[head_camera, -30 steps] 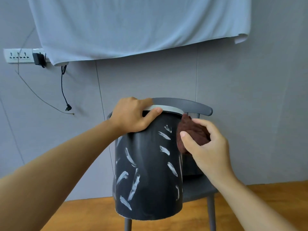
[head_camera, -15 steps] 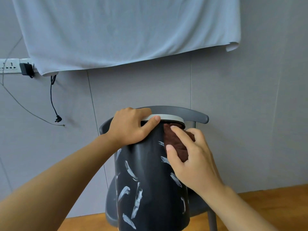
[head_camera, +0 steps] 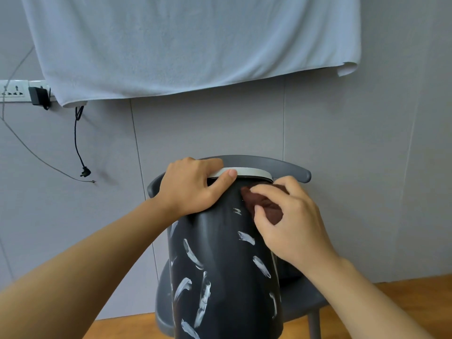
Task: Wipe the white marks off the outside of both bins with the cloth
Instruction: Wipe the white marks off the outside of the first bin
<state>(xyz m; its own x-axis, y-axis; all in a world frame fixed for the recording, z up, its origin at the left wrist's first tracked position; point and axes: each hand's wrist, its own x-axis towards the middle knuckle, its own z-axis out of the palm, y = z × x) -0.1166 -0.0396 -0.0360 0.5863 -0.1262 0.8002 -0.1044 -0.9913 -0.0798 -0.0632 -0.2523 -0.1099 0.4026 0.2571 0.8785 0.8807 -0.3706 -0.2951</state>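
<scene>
Bin [head_camera: 220, 253]: black, upright on chair seat, tilted slightly toward camera; grey rim band at top. Only one bin in view. White marks [head_camera: 193, 255] cover the front wall: long streaks lower left and centre, shorter ones on the right side, one faint smudge high up near the cloth.

L hand [head_camera: 193, 187]: grips the bin rim from above. Fingers curl over the top edge, thumb lies along the grey band on the outer side. Palm rests on the upper wall.

R hand [head_camera: 288, 221]: holds the cloth [head_camera: 266, 206], dark brown, bunched. Fingers curled over it, thumb pinching it from below. Cloth is pressed to the bin's upper right wall, just under the rim band, beside the faint top smudge. L thumb tip and cloth are near, not touching.

Chair [head_camera: 300, 172]: dark grey, curved backrest behind the bin rim; seat under the bin; one leg visible lower right. Stands on wood floor [head_camera: 403, 289], against a grey panelled wall.

Surroundings: pale sheet [head_camera: 195, 45] hangs on the wall above. Socket strip [head_camera: 14, 90] at left edge w/ black adapter [head_camera: 36, 96] plugged in; black cable [head_camera: 78, 143] hangs loose below the sheet corner, plug end dangling free.
</scene>
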